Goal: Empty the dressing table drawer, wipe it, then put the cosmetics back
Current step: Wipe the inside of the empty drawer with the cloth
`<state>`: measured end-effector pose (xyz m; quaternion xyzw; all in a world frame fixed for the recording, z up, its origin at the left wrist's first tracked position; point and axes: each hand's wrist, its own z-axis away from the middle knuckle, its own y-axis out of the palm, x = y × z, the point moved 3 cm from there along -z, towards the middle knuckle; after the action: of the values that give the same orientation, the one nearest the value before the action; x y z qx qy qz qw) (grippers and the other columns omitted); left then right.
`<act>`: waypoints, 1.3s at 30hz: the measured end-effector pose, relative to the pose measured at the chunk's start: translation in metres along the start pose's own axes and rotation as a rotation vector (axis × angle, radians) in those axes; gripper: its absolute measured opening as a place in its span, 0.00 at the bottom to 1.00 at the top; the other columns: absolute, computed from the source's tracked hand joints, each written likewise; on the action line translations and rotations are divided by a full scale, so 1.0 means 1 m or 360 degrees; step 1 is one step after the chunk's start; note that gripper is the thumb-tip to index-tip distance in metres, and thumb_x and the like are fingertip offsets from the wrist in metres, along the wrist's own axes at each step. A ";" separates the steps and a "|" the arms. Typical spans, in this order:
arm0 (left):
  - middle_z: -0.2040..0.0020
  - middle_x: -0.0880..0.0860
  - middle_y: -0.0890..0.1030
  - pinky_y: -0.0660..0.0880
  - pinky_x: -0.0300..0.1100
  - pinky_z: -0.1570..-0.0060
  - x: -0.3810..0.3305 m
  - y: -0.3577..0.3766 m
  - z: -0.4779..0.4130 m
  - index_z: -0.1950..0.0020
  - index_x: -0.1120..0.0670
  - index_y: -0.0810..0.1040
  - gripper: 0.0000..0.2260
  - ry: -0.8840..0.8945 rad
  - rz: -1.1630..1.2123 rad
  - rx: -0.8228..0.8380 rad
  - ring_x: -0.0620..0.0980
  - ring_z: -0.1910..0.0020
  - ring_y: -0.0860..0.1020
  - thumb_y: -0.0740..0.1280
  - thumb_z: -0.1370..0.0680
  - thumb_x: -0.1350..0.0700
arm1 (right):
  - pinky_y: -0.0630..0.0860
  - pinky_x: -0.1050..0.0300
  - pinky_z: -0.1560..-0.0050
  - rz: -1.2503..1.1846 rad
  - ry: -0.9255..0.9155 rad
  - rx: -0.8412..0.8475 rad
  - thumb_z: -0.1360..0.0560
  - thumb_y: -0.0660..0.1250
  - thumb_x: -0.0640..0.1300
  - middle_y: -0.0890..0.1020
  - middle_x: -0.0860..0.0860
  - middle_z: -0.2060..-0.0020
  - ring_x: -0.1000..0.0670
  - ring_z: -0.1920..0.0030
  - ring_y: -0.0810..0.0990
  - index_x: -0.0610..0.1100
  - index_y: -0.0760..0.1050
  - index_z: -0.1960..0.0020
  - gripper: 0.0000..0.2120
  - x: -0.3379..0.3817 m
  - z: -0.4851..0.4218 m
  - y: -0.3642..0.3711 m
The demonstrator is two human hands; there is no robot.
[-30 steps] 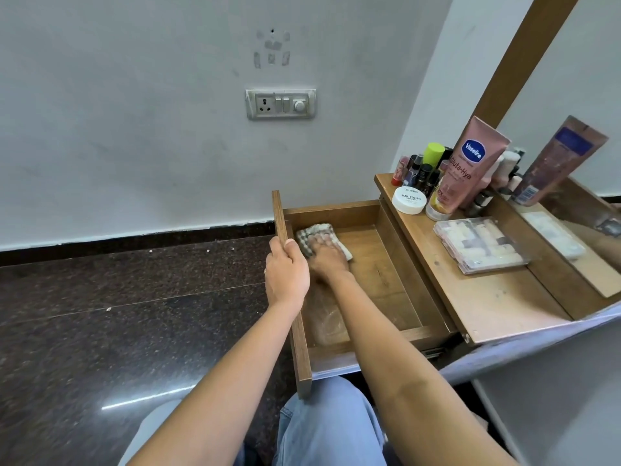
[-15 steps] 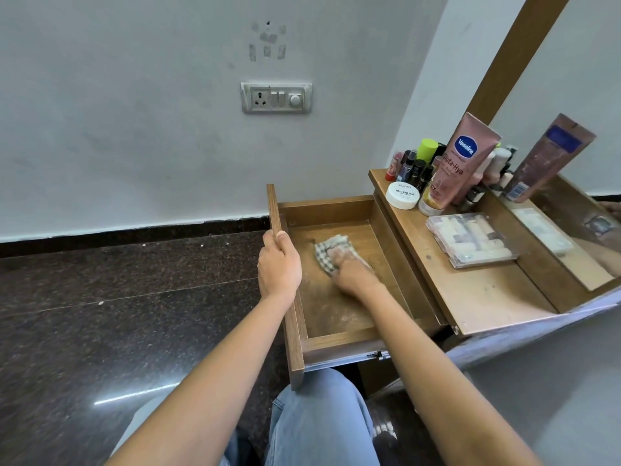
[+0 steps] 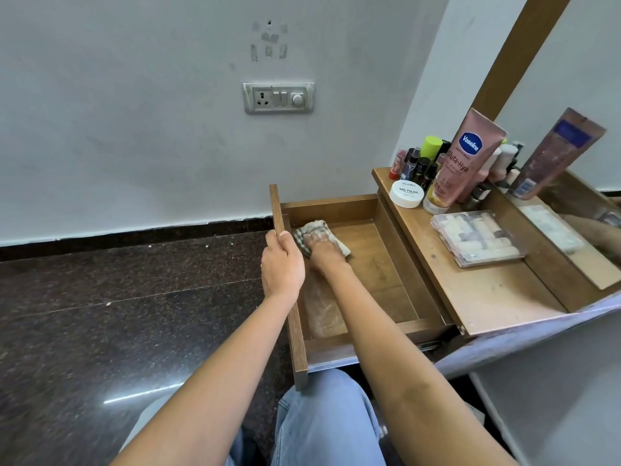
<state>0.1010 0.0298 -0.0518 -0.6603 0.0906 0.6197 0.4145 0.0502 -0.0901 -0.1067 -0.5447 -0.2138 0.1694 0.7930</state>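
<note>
Cloth (image 3: 312,229) in drawer (image 3: 369,264) (under right hand (image 3: 324,253))

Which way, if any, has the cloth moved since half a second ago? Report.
Yes. The cloth slid toward the drawer front, into its far corner.
</note>
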 end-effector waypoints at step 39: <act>0.40 0.61 0.76 0.67 0.49 0.52 0.006 0.004 -0.005 0.31 0.54 0.66 0.20 -0.0009 -0.0006 -0.0026 0.62 0.43 0.74 0.46 0.17 0.48 | 0.59 0.45 0.37 -0.0060 -0.0175 -0.0184 0.20 0.53 0.49 0.61 0.48 0.31 0.43 0.33 0.60 0.59 0.60 0.26 0.23 -0.010 -0.005 -0.003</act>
<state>0.1034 0.0259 -0.0598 -0.6622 0.0830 0.6214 0.4104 0.0447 -0.1004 -0.1070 -0.5753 -0.2768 0.1714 0.7504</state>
